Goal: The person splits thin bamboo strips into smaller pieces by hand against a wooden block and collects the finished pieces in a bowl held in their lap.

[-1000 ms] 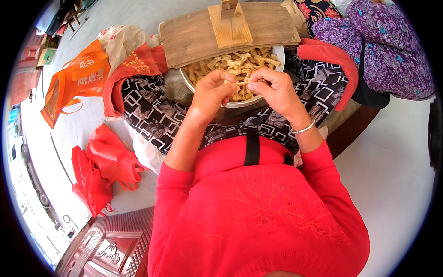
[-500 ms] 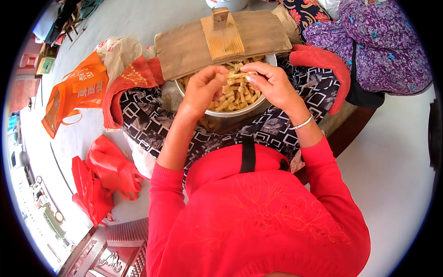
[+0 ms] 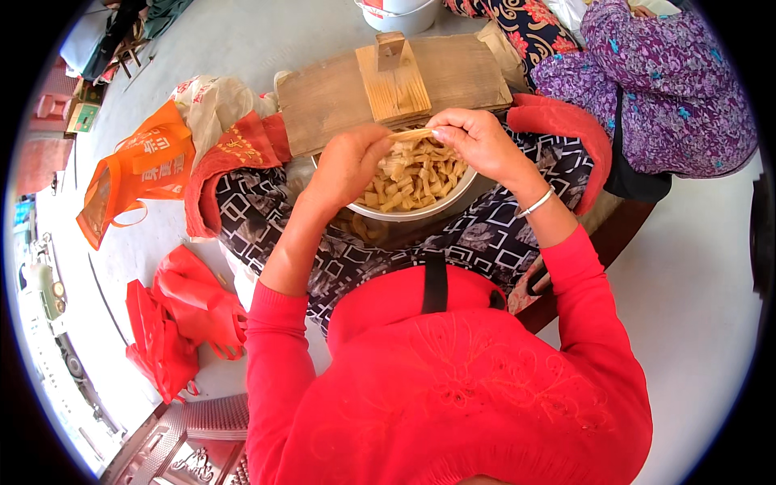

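- Head view: the left hand (image 3: 349, 162) and the right hand (image 3: 477, 141) meet over a metal bowl (image 3: 420, 212) that sits on the person's lap.
- Between them they hold a pale strip (image 3: 411, 135), level and lying across, just above the bowl's far rim.
- The left fingers are curled together around the strip's left end; the right fingertips (image 3: 439, 132) pinch its right end.
- The bowl is filled with short, pale yellow pieces (image 3: 412, 174), heaped under the hands.
- A silver bangle (image 3: 537, 202) sits on the right wrist.
- Under the bowl lies a black-and-white patterned cloth (image 3: 259, 214) over the lap.
- Just beyond the bowl a wooden board (image 3: 323, 101) lies across, with a smaller wooden block (image 3: 394, 79) on top of it.
- To the left, on the floor, lie an orange bag (image 3: 133, 174) and, nearer, red bags (image 3: 182, 311).
- At the upper right sits another person in purple flowered clothes (image 3: 671, 89), well apart from the hands.
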### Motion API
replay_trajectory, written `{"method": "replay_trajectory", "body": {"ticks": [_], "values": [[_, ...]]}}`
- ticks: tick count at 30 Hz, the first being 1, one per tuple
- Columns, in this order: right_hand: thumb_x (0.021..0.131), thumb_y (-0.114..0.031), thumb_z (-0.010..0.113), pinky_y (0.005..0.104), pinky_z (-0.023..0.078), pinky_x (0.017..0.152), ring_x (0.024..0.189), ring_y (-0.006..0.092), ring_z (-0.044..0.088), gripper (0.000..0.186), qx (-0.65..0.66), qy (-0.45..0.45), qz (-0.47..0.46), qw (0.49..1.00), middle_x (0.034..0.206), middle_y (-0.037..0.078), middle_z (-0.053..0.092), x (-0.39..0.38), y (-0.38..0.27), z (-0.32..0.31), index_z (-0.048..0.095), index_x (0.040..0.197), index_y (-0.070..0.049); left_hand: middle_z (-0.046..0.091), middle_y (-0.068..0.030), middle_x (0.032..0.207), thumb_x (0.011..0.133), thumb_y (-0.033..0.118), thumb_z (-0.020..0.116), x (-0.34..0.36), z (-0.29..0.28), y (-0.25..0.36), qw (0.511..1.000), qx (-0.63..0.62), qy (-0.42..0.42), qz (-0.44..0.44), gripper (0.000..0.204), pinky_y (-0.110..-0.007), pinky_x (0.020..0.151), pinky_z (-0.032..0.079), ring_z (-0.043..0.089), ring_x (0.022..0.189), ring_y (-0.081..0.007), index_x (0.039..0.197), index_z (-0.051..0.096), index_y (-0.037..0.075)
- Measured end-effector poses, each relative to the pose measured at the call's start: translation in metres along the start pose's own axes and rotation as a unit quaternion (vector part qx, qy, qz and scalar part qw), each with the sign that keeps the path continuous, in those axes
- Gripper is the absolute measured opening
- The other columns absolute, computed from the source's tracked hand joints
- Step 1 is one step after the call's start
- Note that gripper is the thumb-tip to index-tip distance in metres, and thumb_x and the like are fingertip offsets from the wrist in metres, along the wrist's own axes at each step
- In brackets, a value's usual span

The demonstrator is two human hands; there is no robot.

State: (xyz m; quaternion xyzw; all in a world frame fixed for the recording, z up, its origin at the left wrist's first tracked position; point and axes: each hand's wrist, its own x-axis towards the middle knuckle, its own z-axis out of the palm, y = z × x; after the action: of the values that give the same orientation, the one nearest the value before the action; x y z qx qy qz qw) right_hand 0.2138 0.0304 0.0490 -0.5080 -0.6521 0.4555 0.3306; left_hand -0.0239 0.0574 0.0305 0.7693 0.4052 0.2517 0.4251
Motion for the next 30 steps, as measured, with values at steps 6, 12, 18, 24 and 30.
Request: {"method": "replay_trajectory", "body": {"ticks": [6, 12, 18, 24, 30], "values": [[0.092, -0.009, 0.059, 0.0208, 0.04, 0.058, 0.064, 0.0039, 0.047, 0.011, -0.013, 0.123, -0.03, 0.992, 0.076, -0.003, 0.06, 0.043, 0.009, 0.004, 0.063, 0.097, 0.0, 0.06, 0.0017, 0.079, 0.094, 0.017, 0.054, 0.047, -0.006, -0.027, 0.985, -0.143, 0.06, -0.078, 0.023, -0.021, 0.059, 0.041, 0.047, 0.065, -0.0059, 0.103, 0.065, -0.001], [0.088, -0.014, 0.06, 0.0341, 0.047, 0.065, 0.067, 0.0253, 0.061, 0.014, -0.09, 0.166, -0.047, 0.981, 0.074, 0.014, 0.063, 0.066, 0.027, 0.01, 0.064, 0.091, -0.001, 0.063, -0.0079, 0.079, 0.091, 0.021, 0.053, 0.071, -0.006, -0.045, 0.985, -0.125, 0.063, -0.106, 0.027, -0.031, 0.068, 0.045, 0.056, 0.071, -0.0173, 0.103, 0.065, -0.001], [0.087, -0.014, 0.062, 0.0347, 0.048, 0.068, 0.073, 0.0285, 0.062, 0.014, -0.221, 0.192, -0.096, 0.951, 0.08, 0.015, 0.064, 0.067, 0.05, 0.016, 0.065, 0.089, -0.001, 0.066, -0.0215, 0.092, 0.088, 0.027, 0.048, 0.071, -0.006, -0.045, 0.965, 0.157, 0.137, -0.16, 0.032, -0.045, 0.08, 0.047, 0.061, 0.091, -0.0397, 0.098, 0.066, 0.003], [0.089, -0.013, 0.064, 0.0283, 0.048, 0.07, 0.076, 0.0187, 0.062, 0.018, -0.152, 0.176, -0.037, 0.972, 0.083, 0.011, 0.067, 0.018, 0.039, 0.015, 0.066, 0.099, 0.002, 0.064, -0.0205, 0.103, 0.089, 0.021, 0.056, 0.004, 0.002, -0.037, 0.99, 0.002, 0.122, -0.076, 0.03, -0.041, 0.079, 0.049, 0.062, 0.093, -0.0359, 0.112, 0.063, 0.003], [0.089, -0.016, 0.064, 0.0268, 0.049, 0.069, 0.074, 0.016, 0.063, 0.021, -0.066, 0.23, 0.021, 0.971, 0.085, 0.01, 0.068, -0.012, 0.064, 0.032, 0.066, 0.1, 0.001, 0.06, -0.0159, 0.11, 0.089, 0.009, 0.059, -0.046, 0.021, -0.023, 0.985, -0.069, 0.145, -0.06, 0.035, -0.032, 0.078, 0.049, 0.06, 0.09, -0.0231, 0.123, 0.055, 0.0]]}}
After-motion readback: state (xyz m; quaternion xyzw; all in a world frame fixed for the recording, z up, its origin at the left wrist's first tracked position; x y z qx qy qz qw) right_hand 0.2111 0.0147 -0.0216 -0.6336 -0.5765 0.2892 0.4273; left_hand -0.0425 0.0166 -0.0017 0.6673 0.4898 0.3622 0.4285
